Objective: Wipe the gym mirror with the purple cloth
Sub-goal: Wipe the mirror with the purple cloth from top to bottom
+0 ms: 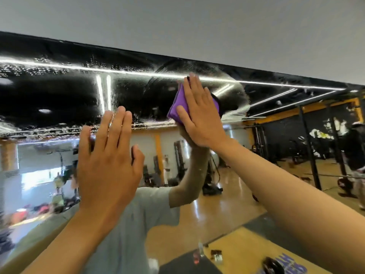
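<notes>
The gym mirror (59, 99) fills the wall ahead, and its upper part is streaked with wet droplets. High on the glass, near the top edge, my right hand (199, 115) presses the folded purple cloth (178, 107) flat with straight fingers. A smeared, wiped arc shows around the cloth. My left hand (108, 159) is raised lower and to the left, fingers straight and palm toward the glass; whether it touches the mirror is unclear. Both forearms reach up from the bottom of the view.
A grey wall (197, 22) runs above the mirror's top edge. The mirror reflects my grey shirt, a wooden gym floor, black racks (308, 147) and machines, yellow beams and ceiling strip lights. Small items lie on the reflected floor at the lower right.
</notes>
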The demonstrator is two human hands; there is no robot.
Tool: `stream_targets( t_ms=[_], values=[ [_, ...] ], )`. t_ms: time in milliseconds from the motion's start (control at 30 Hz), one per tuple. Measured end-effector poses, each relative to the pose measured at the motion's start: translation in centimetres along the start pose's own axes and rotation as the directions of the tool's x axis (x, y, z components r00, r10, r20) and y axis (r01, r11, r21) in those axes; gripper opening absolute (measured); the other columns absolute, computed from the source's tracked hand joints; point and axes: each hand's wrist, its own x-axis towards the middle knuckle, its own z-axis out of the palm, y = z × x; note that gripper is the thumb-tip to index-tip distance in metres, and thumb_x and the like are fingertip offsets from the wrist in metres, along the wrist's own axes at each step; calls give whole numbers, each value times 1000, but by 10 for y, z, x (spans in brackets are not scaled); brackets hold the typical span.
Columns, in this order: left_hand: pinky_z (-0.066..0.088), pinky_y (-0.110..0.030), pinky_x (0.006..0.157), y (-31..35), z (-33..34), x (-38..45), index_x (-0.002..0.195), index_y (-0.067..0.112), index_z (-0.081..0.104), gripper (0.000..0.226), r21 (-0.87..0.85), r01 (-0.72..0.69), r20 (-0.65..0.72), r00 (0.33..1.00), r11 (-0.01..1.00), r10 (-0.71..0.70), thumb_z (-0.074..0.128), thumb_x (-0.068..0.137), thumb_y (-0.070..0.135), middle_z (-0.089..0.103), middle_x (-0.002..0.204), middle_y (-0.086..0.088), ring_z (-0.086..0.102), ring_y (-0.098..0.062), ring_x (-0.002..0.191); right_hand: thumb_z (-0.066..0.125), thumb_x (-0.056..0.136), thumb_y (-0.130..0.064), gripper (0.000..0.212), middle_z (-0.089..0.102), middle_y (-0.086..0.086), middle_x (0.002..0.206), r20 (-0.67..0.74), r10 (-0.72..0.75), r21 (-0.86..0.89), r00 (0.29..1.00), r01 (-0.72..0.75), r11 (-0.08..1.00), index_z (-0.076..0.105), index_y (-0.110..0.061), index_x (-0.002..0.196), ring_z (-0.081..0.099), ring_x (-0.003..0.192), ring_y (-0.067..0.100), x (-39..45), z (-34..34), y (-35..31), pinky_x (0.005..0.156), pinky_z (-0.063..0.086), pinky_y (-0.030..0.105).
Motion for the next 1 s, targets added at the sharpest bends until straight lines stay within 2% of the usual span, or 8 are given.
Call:
stream_targets(
  t_ms=[167,333,367,433,567,700,767,1000],
  values=[
    [4,-47,132,3,-1,1,168,14,21,66,0,4,-17,1000,1000,-4,28,106,37,19,175,-3,13,-21,163,23,106,-51,74,14,12,172,-53,457,71,888,-453,889,11,-7,165,23,156,27,-13,-30,111,124,15,32],
    [6,-50,131,4,-1,2,166,11,24,67,5,-12,-30,999,1000,12,28,105,37,22,174,-7,15,-24,162,20,107,-50,76,-2,13,174,-9,642,55,767,-641,766,2,-5,165,-5,161,25,-35,-37,155,131,3,51],
    [7,-51,131,5,-1,1,166,10,24,67,7,-9,-34,999,1000,10,28,105,36,22,174,-7,16,-25,162,20,107,-49,75,-4,12,174,-6,651,55,759,-650,758,-1,-5,165,-7,161,24,-28,-35,148,131,0,50],
    [9,-52,130,7,-1,2,166,9,25,67,11,-7,-47,999,1000,8,29,104,34,22,174,-8,17,-26,162,21,106,-49,76,-6,11,174,4,567,54,823,-567,822,-4,-6,164,-9,161,23,-9,-32,124,130,-5,47],
    [13,-55,128,8,-1,3,166,9,25,67,14,-17,-44,999,1000,18,31,103,32,23,174,-8,19,-27,161,29,108,-47,76,-6,10,174,20,201,27,979,-201,979,-1,-7,166,-7,161,22,25,-19,71,128,-9,39],
    [17,-58,127,6,3,4,165,9,27,67,19,-16,-44,999,1000,16,30,103,33,23,174,-8,20,-27,161,30,108,-49,75,1,8,175,30,19,-38,999,-17,999,4,-9,166,-2,161,20,44,-20,77,129,-4,37],
    [20,-62,125,4,6,4,167,11,24,67,11,-6,-27,1000,1000,6,28,104,34,20,175,-6,16,-26,162,28,108,-51,75,2,7,175,29,40,-38,999,-39,999,5,-10,166,-1,161,19,43,-27,100,129,-3,37],
    [22,-65,124,0,18,5,169,16,15,69,-21,21,-10,1000,1000,-21,20,104,39,12,176,0,9,-23,163,26,109,-51,74,4,8,175,-43,427,64,903,-424,903,3,-9,166,2,161,22,13,-44,189,131,4,45]
  ],
)
